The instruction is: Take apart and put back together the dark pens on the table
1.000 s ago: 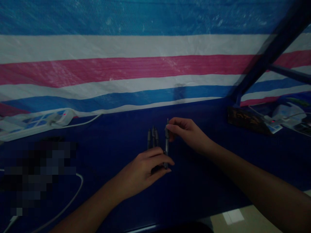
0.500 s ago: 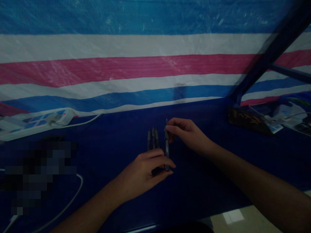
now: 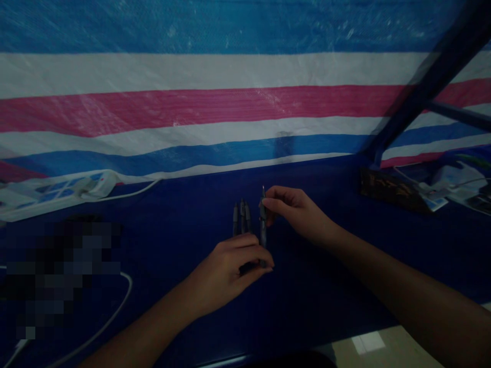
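Note:
A dark pen (image 3: 263, 230) with a clear barrel lies between my two hands, its tip pointing away from me. My right hand (image 3: 287, 204) pinches it near the tip between thumb and forefinger. At its near end, the thumb and forefinger of my left hand (image 3: 241, 263) are closed on the same pen. Three similar pens (image 3: 242, 214) sit side by side just left of it, tips pointing away. My left hand covers their lower parts, so I cannot tell whether its other fingers touch them.
The dark blue table (image 3: 307, 286) ends at a striped plastic sheet (image 3: 230, 102). A white power strip (image 3: 76, 189) with a cable stands at the back left. On the right are a dark patterned box (image 3: 395, 191) and a blue metal frame post (image 3: 418, 92).
My left thumb and forefinger have closed together around the near end of the pen. My right hand keeps its pinch in almost the same place.

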Available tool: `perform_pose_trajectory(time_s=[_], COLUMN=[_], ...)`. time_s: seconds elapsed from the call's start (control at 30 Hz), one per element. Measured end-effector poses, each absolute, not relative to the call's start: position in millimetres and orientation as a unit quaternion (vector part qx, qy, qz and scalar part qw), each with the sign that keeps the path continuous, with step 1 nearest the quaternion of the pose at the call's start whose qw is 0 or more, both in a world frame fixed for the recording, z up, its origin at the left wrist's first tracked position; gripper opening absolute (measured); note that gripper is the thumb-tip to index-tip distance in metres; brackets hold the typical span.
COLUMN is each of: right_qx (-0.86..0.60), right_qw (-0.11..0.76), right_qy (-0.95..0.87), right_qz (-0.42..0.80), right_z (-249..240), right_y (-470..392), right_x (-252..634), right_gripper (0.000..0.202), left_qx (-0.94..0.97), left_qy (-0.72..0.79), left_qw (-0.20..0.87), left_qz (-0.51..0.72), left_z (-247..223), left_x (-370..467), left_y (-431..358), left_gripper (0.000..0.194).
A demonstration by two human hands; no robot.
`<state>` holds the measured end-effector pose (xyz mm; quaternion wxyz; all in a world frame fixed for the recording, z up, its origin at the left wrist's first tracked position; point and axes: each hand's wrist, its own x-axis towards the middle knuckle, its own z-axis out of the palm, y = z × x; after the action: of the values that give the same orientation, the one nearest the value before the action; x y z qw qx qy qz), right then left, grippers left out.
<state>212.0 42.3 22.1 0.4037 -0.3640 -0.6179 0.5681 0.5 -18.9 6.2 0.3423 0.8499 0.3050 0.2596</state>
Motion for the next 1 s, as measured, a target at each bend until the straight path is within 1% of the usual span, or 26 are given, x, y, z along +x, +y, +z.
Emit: perform_pose_trajectory(time_s=[0.2, 0.37, 0.47, 0.6, 0.8, 0.9, 1.0], right_qx=[-0.370, -0.348, -0.352, -0.361, -0.365, -0.365, -0.370], right_qw=[0.403, 0.394, 0.406, 0.408, 0.420, 0.413, 0.413], right_qy=[-0.612, -0.625, -0.613, -0.612, -0.614, -0.615, -0.606], right_qz=[0.571, 0.577, 0.579, 0.573, 0.560, 0.563, 0.570], right_z=[20.7, 20.2, 19.9, 20.1, 21.8, 22.0, 20.5], right_y=[43.3, 42.4, 41.9, 41.3, 40.9, 41.1, 40.5], right_x=[211.4, 211.3, 211.0, 209.9, 210.2, 210.0, 207.8], right_gripper=[0.018, 0.019, 0.018, 0.018, 0.018, 0.019, 0.017], left_qx=[0.846, 0.849, 0.843, 0.846, 0.840, 0.841, 0.835], left_qy=[0.310, 0.297, 0.301, 0.306, 0.306, 0.305, 0.304], left_qw=[0.344, 0.350, 0.358, 0.344, 0.356, 0.351, 0.369], left_qz=[0.265, 0.263, 0.265, 0.268, 0.274, 0.275, 0.273], left_z=[5.7, 6.6, 6.8, 5.6, 5.8, 6.2, 5.5], left_x=[0.6, 1.1, 1.5, 1.8, 1.0, 1.5, 2.9], left_y=[-17.9, -16.9, -17.0, -17.3, -17.1, -16.7, -17.6], left_gripper=[0.013, 0.011, 0.017, 0.008, 0.011, 0.007, 0.006])
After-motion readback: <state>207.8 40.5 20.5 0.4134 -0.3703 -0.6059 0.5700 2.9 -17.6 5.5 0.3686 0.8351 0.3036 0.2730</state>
